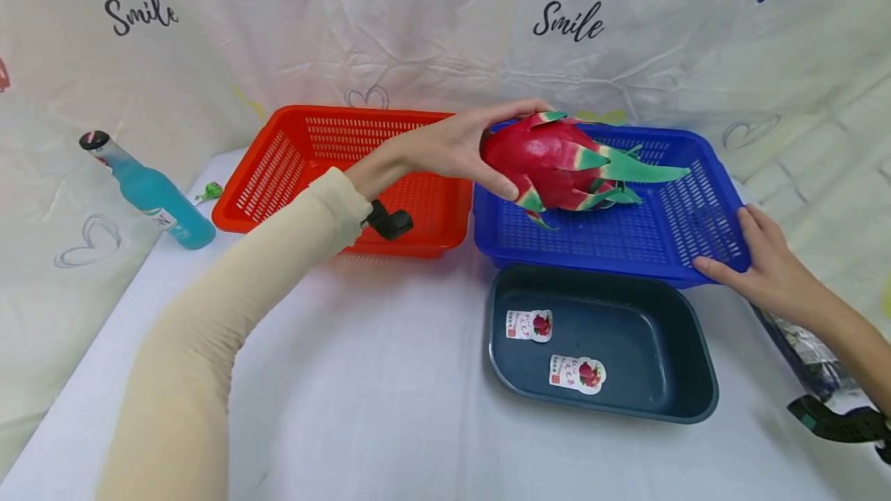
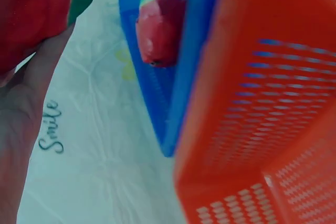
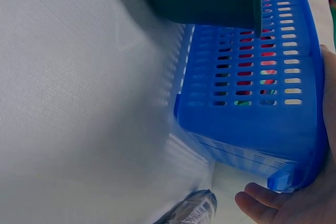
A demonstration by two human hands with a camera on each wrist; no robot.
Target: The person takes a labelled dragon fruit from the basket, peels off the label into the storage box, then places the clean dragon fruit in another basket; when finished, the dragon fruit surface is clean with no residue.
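Observation:
A red dragon fruit (image 1: 539, 151) with green-tipped scales is held up by my left hand (image 1: 445, 144), thumb and fingers around its end. It hangs over the blue basket (image 1: 592, 242). Inside that basket lies a second dragon fruit (image 2: 160, 38), seen in the left wrist view and mostly hidden from the head view by the held one. At the basket's right end, my right hand (image 1: 780, 269) grips the rim, thumb on the near side. In the right wrist view, red and green show through the slots of the basket wall (image 3: 252, 114).
An orange-red basket (image 1: 445, 242) stands left of the blue one. In front is a dark green tub (image 1: 626, 400) holding two fruit-picture cards (image 1: 578, 374). A blue bottle (image 1: 163, 203) and small green object (image 1: 209, 192) are left; a shiny package (image 1: 807, 354) lies right.

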